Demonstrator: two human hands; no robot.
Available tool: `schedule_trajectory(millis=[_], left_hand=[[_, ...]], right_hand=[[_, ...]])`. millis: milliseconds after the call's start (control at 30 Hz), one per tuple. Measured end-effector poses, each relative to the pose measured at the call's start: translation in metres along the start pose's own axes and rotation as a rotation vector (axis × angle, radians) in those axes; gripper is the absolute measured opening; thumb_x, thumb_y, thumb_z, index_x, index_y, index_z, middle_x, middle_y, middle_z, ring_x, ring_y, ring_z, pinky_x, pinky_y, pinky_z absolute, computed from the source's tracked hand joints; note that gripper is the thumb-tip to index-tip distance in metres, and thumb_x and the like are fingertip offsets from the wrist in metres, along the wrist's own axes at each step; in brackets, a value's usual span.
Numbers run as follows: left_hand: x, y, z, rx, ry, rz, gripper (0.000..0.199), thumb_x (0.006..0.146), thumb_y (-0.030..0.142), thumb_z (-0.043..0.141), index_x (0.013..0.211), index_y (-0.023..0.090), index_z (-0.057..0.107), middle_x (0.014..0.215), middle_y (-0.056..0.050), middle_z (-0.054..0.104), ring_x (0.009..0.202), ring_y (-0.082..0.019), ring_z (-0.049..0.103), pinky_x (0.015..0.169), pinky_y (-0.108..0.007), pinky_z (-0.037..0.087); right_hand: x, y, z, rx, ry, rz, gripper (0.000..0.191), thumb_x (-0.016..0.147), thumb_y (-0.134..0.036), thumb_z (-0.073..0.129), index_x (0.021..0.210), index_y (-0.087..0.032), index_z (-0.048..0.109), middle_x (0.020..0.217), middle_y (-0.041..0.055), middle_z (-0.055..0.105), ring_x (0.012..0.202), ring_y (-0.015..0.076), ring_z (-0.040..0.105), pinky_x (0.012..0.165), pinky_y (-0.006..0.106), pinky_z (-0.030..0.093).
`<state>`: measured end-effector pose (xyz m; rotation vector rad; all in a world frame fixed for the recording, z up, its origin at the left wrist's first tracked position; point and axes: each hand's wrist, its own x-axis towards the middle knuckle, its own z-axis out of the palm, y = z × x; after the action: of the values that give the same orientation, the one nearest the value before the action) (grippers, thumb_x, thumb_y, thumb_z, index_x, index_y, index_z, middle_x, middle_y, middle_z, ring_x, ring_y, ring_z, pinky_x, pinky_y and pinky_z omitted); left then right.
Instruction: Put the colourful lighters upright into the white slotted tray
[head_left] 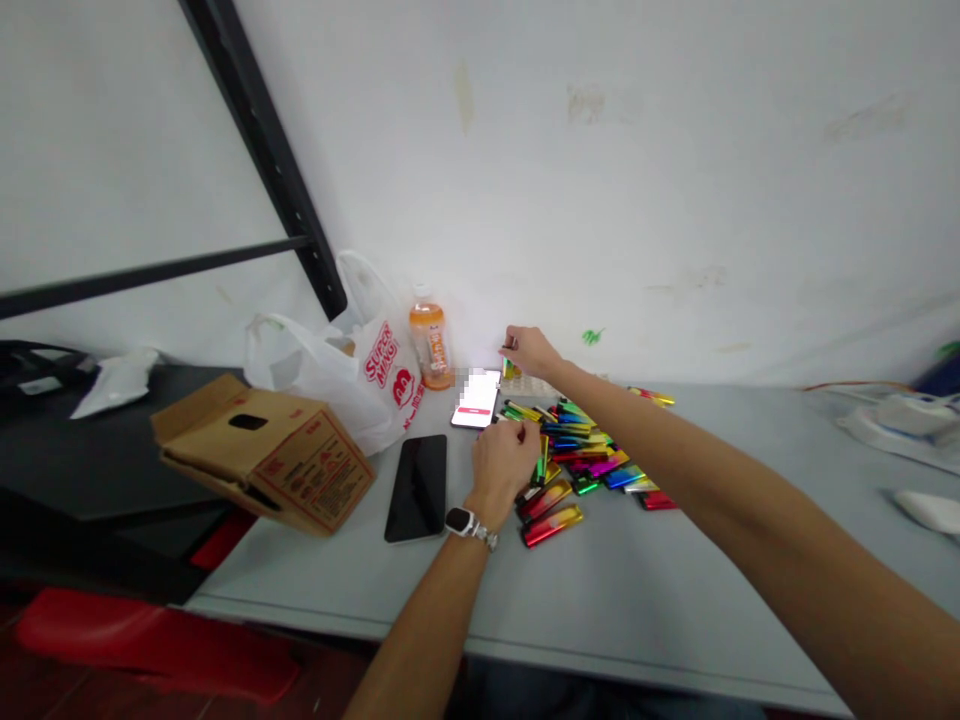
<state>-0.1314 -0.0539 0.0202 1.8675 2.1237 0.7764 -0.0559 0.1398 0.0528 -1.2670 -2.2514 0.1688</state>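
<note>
My right hand (534,352) reaches to the back of the table, its fingers pinched on a yellow-green lighter (509,369) held upright over a pale, low tray (534,385). The forearm crosses above a loose heap of shiny coloured lighters (592,458) with black tops. At the heap's left edge, my left hand (504,458) is closed, with a green lighter (541,462) standing at its fingertips; the grip itself is partly hidden. A watch (460,521) sits on the left wrist. Two red-and-yellow lighters (553,525) lie nearest the front.
A lit phone (475,400) and a dark tablet (417,490) lie left of the hands. Behind them stand an orange drink bottle (430,340), a white plastic bag (360,370) and a tilted cardboard box (300,460). White objects (907,425) lie at far right.
</note>
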Motion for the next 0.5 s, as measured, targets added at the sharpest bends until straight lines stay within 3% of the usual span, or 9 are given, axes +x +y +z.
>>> schedule_trajectory(millis=[500], left_hand=[[0.0000,-0.0003,0.0002,0.044,-0.024,-0.008,0.048,0.096,0.041,0.036,0.080,0.021,0.077,0.083,-0.010,0.076,0.074,-0.020,0.066,0.061,-0.030,0.031]], right_hand=[[0.0107,0.0055,0.0098,-0.010,0.018,-0.016,0.008,0.086,-0.023,0.066,0.089,-0.016,0.068,0.086,0.0057,0.072,0.075,0.0161,0.060,0.066,0.024,0.037]])
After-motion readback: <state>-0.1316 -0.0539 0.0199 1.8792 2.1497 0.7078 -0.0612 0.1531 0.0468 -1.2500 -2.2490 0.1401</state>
